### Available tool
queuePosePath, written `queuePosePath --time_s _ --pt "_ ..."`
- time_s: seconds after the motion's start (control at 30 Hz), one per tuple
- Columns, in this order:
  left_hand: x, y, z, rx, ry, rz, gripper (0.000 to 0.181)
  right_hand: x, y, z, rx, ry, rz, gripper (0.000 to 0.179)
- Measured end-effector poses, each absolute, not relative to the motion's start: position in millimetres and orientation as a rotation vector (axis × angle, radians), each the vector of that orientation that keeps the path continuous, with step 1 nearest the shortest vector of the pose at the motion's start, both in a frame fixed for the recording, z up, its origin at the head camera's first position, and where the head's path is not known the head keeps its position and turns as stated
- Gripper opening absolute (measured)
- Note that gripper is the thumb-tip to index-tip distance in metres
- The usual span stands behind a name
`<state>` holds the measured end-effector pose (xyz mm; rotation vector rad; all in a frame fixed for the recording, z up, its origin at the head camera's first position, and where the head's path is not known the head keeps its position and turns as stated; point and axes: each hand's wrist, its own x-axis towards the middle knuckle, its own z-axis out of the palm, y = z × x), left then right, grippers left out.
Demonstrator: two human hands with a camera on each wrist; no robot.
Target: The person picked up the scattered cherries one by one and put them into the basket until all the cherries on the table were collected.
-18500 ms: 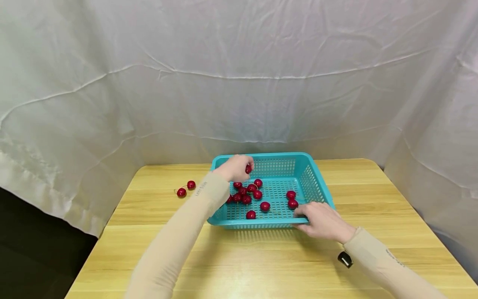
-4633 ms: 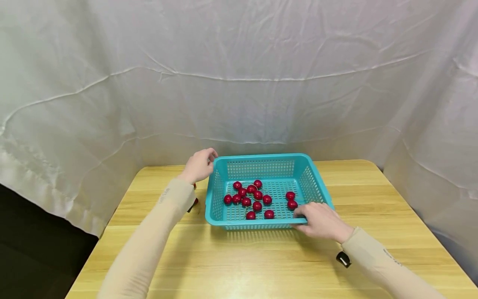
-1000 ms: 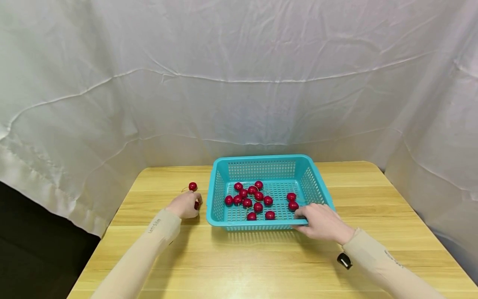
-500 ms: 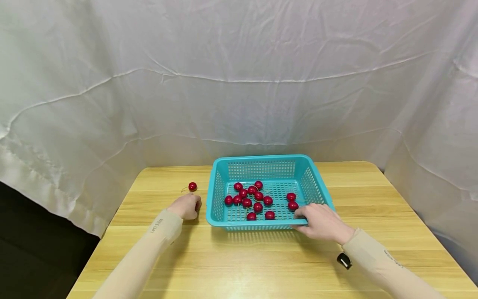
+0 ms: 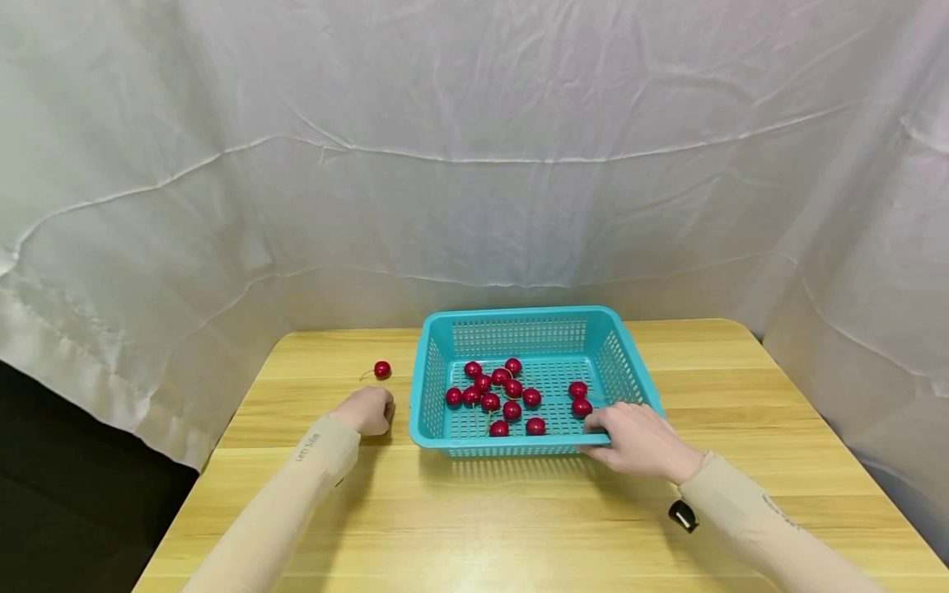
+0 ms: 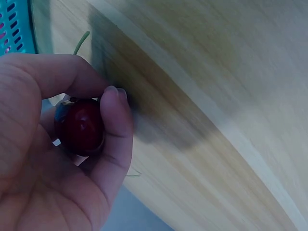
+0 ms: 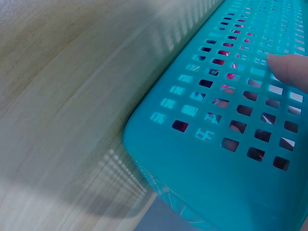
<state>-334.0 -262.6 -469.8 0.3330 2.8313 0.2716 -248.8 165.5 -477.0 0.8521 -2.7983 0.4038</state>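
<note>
My left hand is low over the table, just left of a turquoise plastic basket. In the left wrist view its curled fingers and thumb hold a dark red cherry, whose green stem sticks out past the hand. From the head view this cherry is hidden. Behind that hand a single cherry with a thin stem lies on the table. My right hand grips the basket's near rim at its right corner; in the right wrist view one fingertip presses the perforated wall from outside.
Several cherries lie in the basket, mostly in its left half, with two near the right side. The wooden table ends at a pale curtain behind and at the sides. A small black device sits by the right wrist.
Over the longer span more cherries lie in the basket. The left hand moved from above the basket to the table at its left; a cherry seen at its fingertips is now covered. Right hand unmoved.
</note>
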Motion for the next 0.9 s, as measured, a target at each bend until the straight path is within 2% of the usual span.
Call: queuePosePath --time_s 0.3,0.9 --pt "-336 -272 -466 0.369 2.826 0.318 0.02 -249 165 -477 0.832 -2.826 0.387 0.014" --pt "-344 -276 -425 0.405 2.87 0.382 0.015 -250 166 -478 0.833 -2.83 0.397 0.014"
